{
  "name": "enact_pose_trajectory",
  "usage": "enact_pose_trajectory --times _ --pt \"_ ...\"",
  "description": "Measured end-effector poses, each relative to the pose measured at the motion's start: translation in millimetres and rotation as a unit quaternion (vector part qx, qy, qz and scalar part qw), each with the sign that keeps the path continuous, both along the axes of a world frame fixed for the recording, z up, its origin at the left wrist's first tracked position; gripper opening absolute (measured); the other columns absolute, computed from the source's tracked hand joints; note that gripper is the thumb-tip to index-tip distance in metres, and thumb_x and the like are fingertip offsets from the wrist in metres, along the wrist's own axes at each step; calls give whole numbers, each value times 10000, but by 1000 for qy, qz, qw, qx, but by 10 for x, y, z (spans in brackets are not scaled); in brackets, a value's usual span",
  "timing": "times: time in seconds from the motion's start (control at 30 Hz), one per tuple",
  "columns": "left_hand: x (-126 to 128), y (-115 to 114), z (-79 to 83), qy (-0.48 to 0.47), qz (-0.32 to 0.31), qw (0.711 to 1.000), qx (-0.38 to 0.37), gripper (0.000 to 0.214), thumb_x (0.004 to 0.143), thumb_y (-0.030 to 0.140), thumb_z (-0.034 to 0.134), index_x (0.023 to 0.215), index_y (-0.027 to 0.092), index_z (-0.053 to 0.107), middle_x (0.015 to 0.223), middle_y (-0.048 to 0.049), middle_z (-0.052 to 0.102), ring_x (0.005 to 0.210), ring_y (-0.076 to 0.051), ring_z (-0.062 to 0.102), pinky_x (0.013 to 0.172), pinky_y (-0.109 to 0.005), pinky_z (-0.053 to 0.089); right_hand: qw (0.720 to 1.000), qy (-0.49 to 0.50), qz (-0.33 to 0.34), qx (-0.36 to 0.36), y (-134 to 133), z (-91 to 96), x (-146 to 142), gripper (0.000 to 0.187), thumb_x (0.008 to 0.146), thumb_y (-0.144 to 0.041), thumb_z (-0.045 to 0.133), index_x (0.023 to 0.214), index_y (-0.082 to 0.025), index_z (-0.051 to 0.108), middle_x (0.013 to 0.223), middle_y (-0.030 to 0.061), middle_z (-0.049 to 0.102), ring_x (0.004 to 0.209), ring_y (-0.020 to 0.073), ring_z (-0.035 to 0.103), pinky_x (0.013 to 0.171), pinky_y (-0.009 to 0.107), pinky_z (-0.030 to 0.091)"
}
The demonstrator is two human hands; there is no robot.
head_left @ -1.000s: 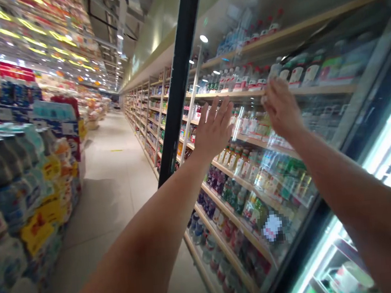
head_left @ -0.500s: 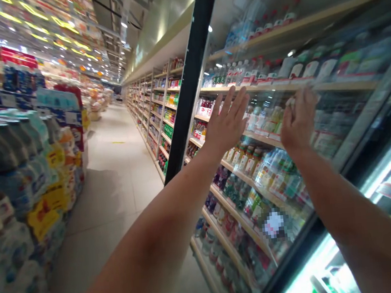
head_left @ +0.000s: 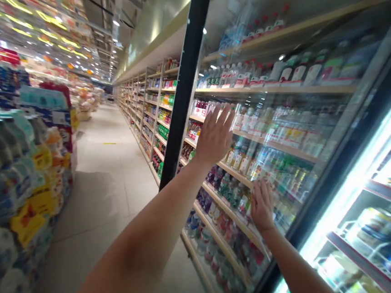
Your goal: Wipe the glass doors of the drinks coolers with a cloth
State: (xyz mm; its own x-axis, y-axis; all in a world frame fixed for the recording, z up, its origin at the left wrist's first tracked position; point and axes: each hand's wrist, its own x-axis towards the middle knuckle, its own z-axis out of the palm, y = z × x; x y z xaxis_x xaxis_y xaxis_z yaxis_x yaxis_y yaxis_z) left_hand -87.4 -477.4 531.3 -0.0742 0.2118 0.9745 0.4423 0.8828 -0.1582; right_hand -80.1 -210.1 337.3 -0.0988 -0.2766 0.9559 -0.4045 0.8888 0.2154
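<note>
A glass door [head_left: 282, 125] with a black frame [head_left: 180, 88] stands swung open in front of me. Against its pane lies my left hand [head_left: 215, 133], fingers stretched and spread, holding nothing. Lower and to the right, my right hand [head_left: 262, 204] rests at the pane with its fingers extended close together. Nothing shows in that hand, though its palm faces away from me. Bottles [head_left: 244, 160] on shelves appear through the glass, partly mixed with reflections.
To the right, a lit refrigerated cabinet [head_left: 369, 222] holds packs and bottles on wire shelves. Shrink-wrapped bottle stacks [head_left: 10, 181] with yellow signs [head_left: 33, 211] line the left. Between them runs a pale tiled aisle [head_left: 103, 154], with long drink shelves [head_left: 154, 113] on its right side.
My right hand has moved down and left across the pane. My left hand has shifted slightly left and down in view. More of the lit cabinet shows at the right.
</note>
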Motion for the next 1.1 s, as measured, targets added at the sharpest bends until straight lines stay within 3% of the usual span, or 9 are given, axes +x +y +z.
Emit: enact_pose_trajectory --times 0.2,0.3,0.47,0.6,0.7,0.77,0.83,1.0,1.1 --pt "210 -206 -1737 -16 60 996 -61 433 1007 254 504 1426 182 584 1556 -43 455 1502 -261 356 1258 -443 315 999 -7 -1 -35 -16 -119 -53 691 984 -182 483 1624 -296 247 1648 76 281 1517 398 290 1134 750 399" --pt "201 -255 -2234 -34 94 994 -46 393 1002 313 544 1379 254 636 1512 5 503 1431 -238 472 1210 -401 399 998 -20 5 -60 -88 -306 -50 693 987 -214 476 1621 -346 231 1655 41 257 1512 417 286 1107 792 397" --pt "82 -271 -2311 -43 96 994 -42 413 1006 318 533 1411 293 607 1519 16 490 1430 -220 473 1233 -394 371 995 -42 4 -92 -247 -450 -6 686 997 -223 473 1620 -360 223 1661 42 233 1520 424 255 1081 823 392" --pt "-54 -286 -2304 -32 79 996 -36 421 995 320 561 1410 268 606 1517 9 502 1508 -208 342 1311 -412 201 1000 -4 -1 -22 -203 284 -132 694 997 -195 518 1618 -334 242 1646 70 298 1531 386 265 1161 748 346" --pt "-157 -293 -2307 -6 52 998 -28 426 995 304 556 1404 198 606 1516 -4 508 1557 -204 190 1327 -421 66 998 31 2 -54 -175 936 -274 645 1021 -251 523 1614 -256 271 1645 129 308 1535 372 264 1195 708 301" --pt "-217 -298 -2294 -2 45 999 -27 422 1002 302 545 1401 179 606 1511 -9 516 1563 -204 155 1326 -416 51 997 36 -2 -69 -218 1064 -324 609 1034 -261 499 1607 -226 296 1650 151 291 1542 363 249 1211 686 280" --pt "-276 -303 -2281 3 45 999 -24 416 1009 309 538 1399 183 608 1501 -11 529 1562 -199 162 1325 -409 61 998 25 -11 -60 -303 861 -331 615 1035 -237 481 1614 -227 274 1660 151 263 1553 357 218 1212 680 282" --pt "-440 -306 -2289 4 39 999 -36 424 1024 323 511 1410 167 594 1498 -36 535 1558 -219 178 1322 -432 87 994 -24 -33 97 -375 -120 -279 676 999 -123 477 1625 -215 239 1630 134 346 1551 310 244 1230 570 333" --pt "-517 -286 -2291 -4 42 998 -45 439 1024 324 509 1428 164 576 1509 -48 524 1560 -229 156 1320 -439 86 989 -36 -43 137 -221 -194 -248 686 989 -105 496 1620 -212 252 1585 144 425 1539 295 282 1232 544 332"
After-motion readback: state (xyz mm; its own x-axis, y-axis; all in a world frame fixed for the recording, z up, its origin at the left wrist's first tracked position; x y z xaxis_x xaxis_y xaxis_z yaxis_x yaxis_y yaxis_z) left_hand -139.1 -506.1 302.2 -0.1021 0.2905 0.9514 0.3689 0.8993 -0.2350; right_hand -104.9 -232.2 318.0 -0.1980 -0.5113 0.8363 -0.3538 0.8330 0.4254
